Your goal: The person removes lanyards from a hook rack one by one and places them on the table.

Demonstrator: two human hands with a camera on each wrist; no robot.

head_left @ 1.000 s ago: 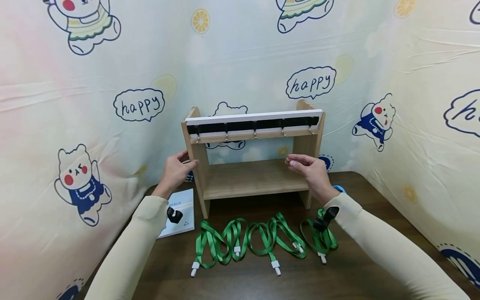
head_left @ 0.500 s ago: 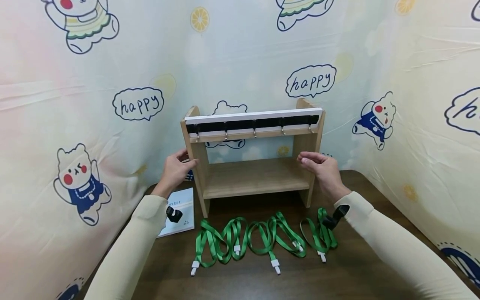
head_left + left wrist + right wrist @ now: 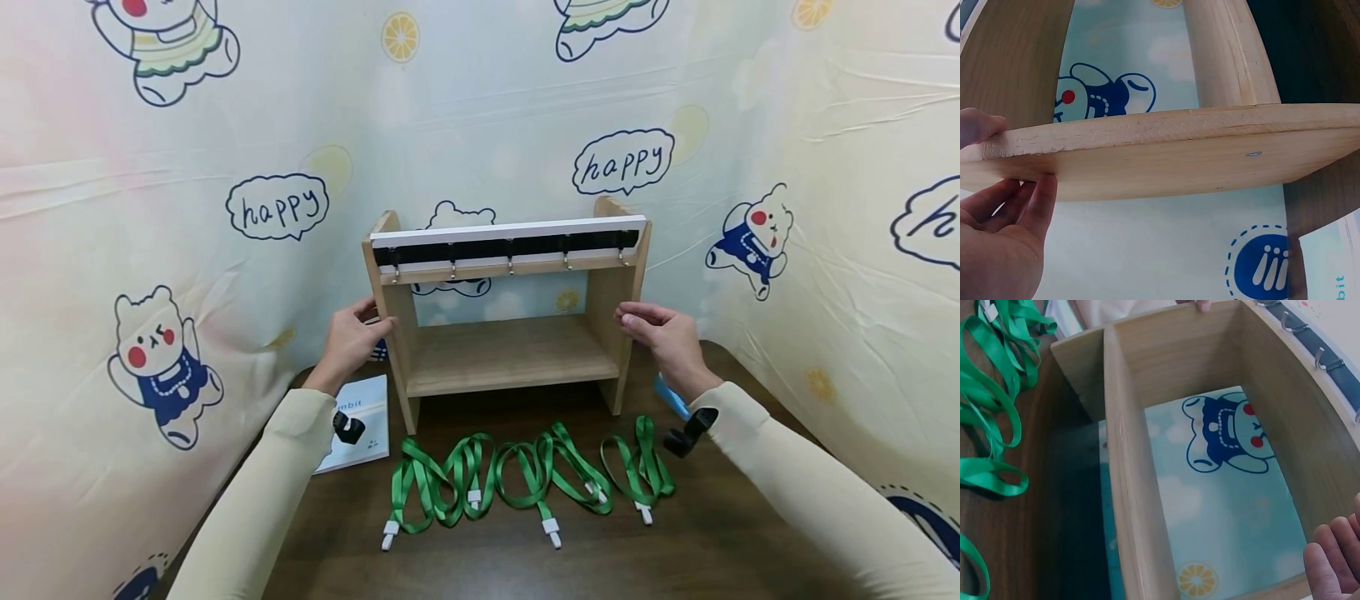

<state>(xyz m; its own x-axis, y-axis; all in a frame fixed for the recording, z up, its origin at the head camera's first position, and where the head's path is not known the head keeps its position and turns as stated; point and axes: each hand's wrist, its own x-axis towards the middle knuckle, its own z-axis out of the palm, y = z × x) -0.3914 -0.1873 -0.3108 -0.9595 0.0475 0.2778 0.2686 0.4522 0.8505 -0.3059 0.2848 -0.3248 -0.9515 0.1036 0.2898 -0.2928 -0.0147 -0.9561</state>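
A wooden shelf rack (image 3: 510,354) stands on the table, with a white-and-black hook strip (image 3: 510,248) bearing several metal hooks along its upper front. My left hand (image 3: 351,343) grips the rack's left side panel; in the left wrist view the thumb lies over its front edge and the fingers (image 3: 1038,206) press its outer face. Beside the right side panel is my right hand (image 3: 663,340), fingers loosely straight and holding nothing. Whether it touches the panel I cannot tell. In front of the rack lie several green lanyards (image 3: 528,479) with white clips.
A light blue booklet (image 3: 367,425) lies left of the rack, partly behind the left wrist. Something blue (image 3: 670,396) shows beneath the right wrist. Patterned cloth (image 3: 487,108) hangs behind and at both sides of the dark wooden table (image 3: 480,575).
My right hand has moved right, from inside the rack's opening to beside its right panel, uncovering more of the blue thing. My left hand has stayed on the left panel.
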